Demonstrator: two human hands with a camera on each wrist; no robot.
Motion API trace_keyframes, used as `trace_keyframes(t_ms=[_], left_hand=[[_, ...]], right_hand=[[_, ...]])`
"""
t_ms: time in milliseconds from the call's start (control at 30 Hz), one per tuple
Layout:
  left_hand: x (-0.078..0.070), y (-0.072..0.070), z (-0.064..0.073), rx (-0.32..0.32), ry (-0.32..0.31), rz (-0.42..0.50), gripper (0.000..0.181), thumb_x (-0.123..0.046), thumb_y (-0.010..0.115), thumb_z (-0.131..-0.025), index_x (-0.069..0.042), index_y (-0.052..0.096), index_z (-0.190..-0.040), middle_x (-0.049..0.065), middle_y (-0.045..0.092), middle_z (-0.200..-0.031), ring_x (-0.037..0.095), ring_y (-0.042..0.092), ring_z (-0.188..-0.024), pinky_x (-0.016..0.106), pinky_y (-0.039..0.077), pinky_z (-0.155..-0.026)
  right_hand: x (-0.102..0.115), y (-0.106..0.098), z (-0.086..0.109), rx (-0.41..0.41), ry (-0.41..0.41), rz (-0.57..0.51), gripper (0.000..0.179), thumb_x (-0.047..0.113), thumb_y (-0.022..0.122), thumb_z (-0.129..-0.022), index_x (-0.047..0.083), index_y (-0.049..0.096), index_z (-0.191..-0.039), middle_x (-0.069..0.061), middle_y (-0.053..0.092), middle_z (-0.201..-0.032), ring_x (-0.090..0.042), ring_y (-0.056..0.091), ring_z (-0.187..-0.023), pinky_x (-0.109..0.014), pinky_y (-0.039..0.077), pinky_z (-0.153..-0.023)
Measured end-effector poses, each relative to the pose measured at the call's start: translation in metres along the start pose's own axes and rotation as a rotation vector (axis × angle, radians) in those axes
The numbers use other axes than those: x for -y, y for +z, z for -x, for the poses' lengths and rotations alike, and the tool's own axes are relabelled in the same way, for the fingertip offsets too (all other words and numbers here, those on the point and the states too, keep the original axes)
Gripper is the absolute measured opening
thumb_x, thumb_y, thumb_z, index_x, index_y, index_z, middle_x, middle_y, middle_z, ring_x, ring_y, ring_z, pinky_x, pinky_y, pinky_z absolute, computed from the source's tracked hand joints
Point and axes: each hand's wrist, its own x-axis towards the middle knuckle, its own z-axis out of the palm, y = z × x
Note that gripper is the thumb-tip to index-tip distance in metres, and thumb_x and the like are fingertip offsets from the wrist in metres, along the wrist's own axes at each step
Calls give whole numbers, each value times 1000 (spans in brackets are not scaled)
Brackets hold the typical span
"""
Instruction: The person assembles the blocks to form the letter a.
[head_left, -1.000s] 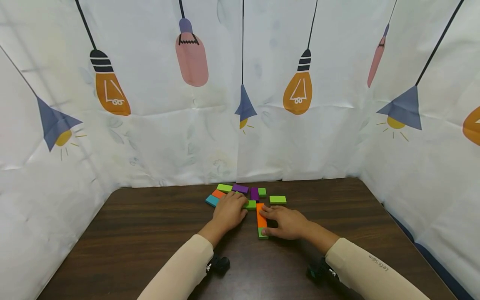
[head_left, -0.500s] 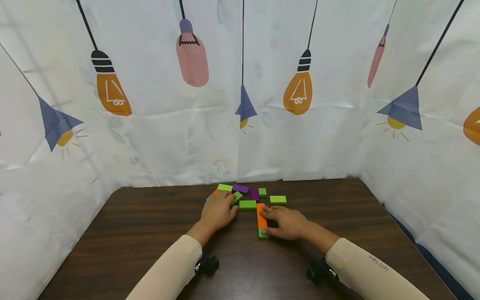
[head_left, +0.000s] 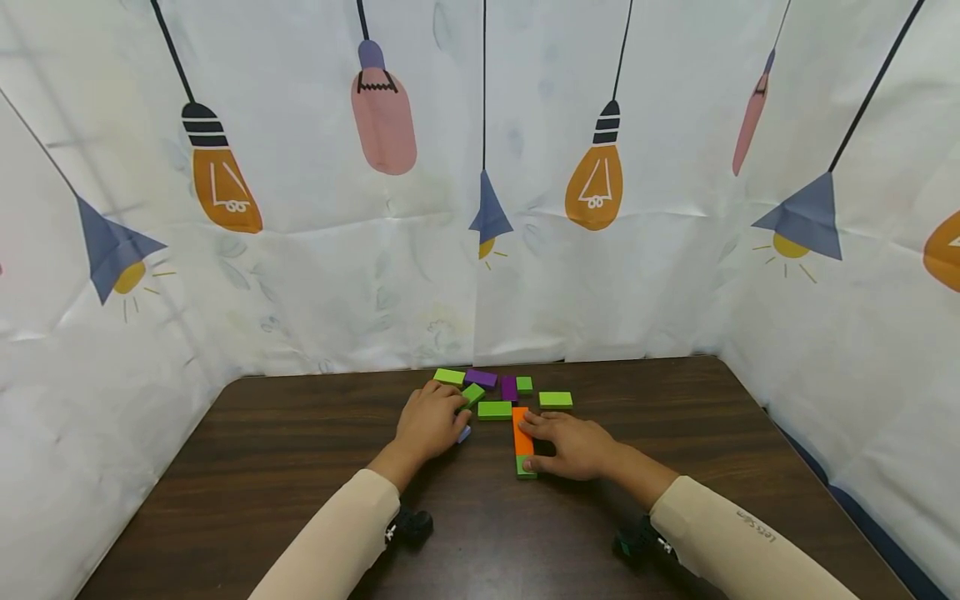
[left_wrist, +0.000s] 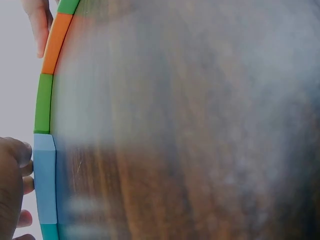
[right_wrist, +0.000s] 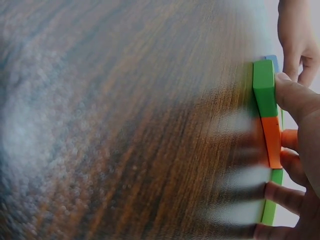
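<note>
On the far part of the table my left hand (head_left: 431, 421) lies over the left end of a cluster of flat coloured blocks. By its thumb the end of a light blue block (head_left: 464, 434) pokes out; in the left wrist view this block (left_wrist: 45, 180) sits close by the fingers, beside a teal block (left_wrist: 50, 231). My right hand (head_left: 573, 446) touches a short column: its fingertips rest on an orange block (head_left: 522, 432), its thumb at a green block (head_left: 527, 468) on the near end. What lies under the left palm is hidden.
Behind the hands lie lime blocks (head_left: 449, 377), more green blocks (head_left: 495, 410) and purple blocks (head_left: 481, 378). A separate lime block (head_left: 556, 400) is to the right. A patterned white cloth (head_left: 420, 292) surrounds the dark wooden table (head_left: 247, 483).
My left hand has shifted left, uncovering a tilted green block and covering the teal and orange blocks at the left. The light blue block's end now shows by its thumb. My right hand stays put.
</note>
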Motion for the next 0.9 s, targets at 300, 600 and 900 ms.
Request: trace_keyframes(t_ms=[300,600,900], left_hand=[[3,-2,0,2,-15,-5,24,-33,67,-100,-19,78,-116,0,70,-123,28,56,-118,52,45,-98],[13,0,1,-58,1,-42,16,-32,72,-97,-20,79,-104,-2,73,-111,25,59,-110,49,47,-93],[18,-3,0,-53,5,-47,12,-32,74,-95,-21,79,-99,-3,73,-106,26,59,-108,49,47,-91]], right_hand=[[2,-1,0,8,-19,-7,72,63,56,-98,21,47,-156,1,39,-161,-31,39,-145,-59,50,-95],[2,0,0,6,-20,4,71,63,56,-98,22,47,-156,3,39,-161,-30,39,-145,-54,53,-91],[-1,0,0,7,-8,5,74,66,54,-97,22,46,-156,3,38,-161,-29,39,-146,-57,51,-94]])
